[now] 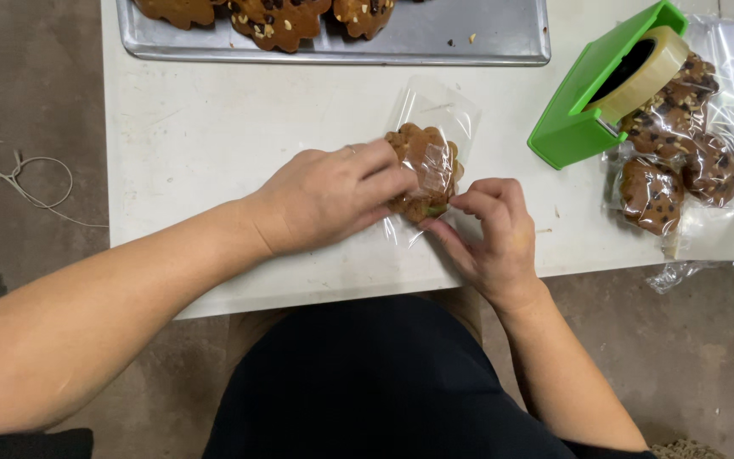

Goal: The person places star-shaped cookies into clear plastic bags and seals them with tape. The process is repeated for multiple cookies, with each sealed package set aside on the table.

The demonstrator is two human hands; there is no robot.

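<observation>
Both the left hand [324, 197] and right hand [490, 234] have fingers clamped on the bagged cookie [423, 170], mid-table [214, 127].

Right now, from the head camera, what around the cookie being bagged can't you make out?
- Cookie in its clear bag: the near edge is hidden by the left hand and right hand.
- Bag opening: covered by the fingers, so sealed or not is unclear.
- Cookies on the metal tray: cut off by the top edge.
- Tape dispenser: hides part of the bagged cookies behind it.
</observation>
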